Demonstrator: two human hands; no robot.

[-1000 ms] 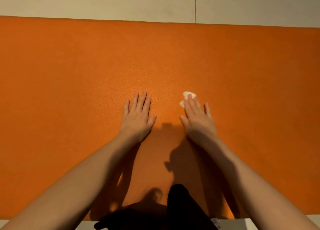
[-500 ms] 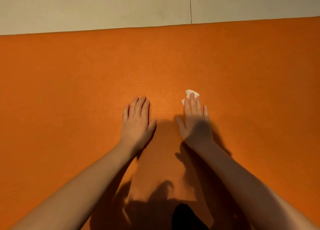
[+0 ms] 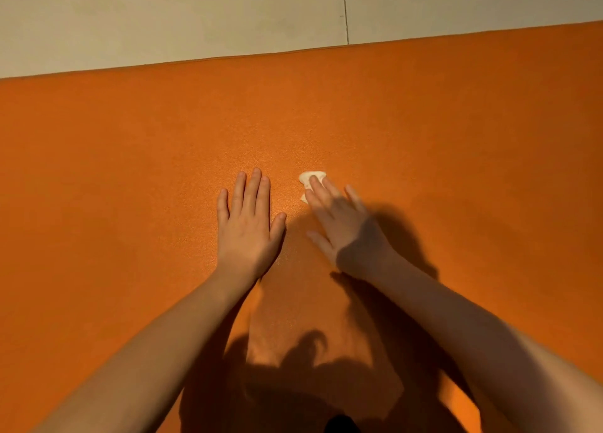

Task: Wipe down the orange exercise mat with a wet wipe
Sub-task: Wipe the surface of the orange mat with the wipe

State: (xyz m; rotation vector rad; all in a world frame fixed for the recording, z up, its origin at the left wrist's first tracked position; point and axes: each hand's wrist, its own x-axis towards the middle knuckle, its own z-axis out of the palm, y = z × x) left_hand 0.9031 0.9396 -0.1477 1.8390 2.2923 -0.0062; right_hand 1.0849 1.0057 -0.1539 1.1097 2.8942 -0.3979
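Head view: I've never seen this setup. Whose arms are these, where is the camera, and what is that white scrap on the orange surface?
There is no machine here. A person wears one camera on the head, looking forward and down, so the two bare arms are their own. The orange surface is an exercise mat lying on a pale floor. The left hand lies flat on the mat and holds nothing. The right hand presses a small white wipe against the mat with straight fingers; part of the wipe shows past the fingertips.

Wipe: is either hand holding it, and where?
Not gripped: straight fingers of the right hand pin the wipe by its near part to the mat. The left hand lies flat, empty.
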